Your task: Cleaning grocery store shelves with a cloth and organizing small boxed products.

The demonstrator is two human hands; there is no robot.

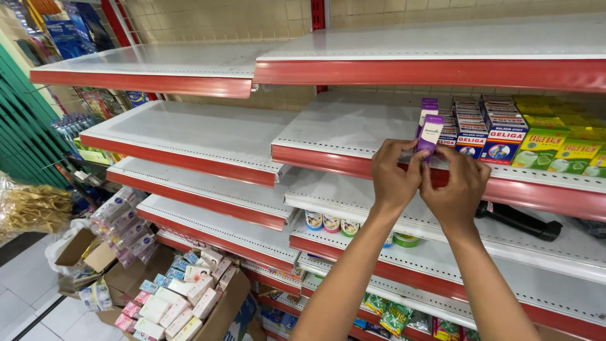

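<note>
Shop aisle of red-edged white shelves (353,126), with a small purple box (431,133) upright at the front lip of one shelf, pinched by left hand (392,177) and right hand (458,188), beside rows of blue-and-white boxes (483,129), green boxes (562,142), cardboard carton (224,309) below.

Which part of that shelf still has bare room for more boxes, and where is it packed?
The white shelf is bare from its left end up to the purple box, which the left hand and right hand both pinch. Right of it, the blue-and-white boxes and green boxes stand packed together. The shelf to the left is bare too.
</note>
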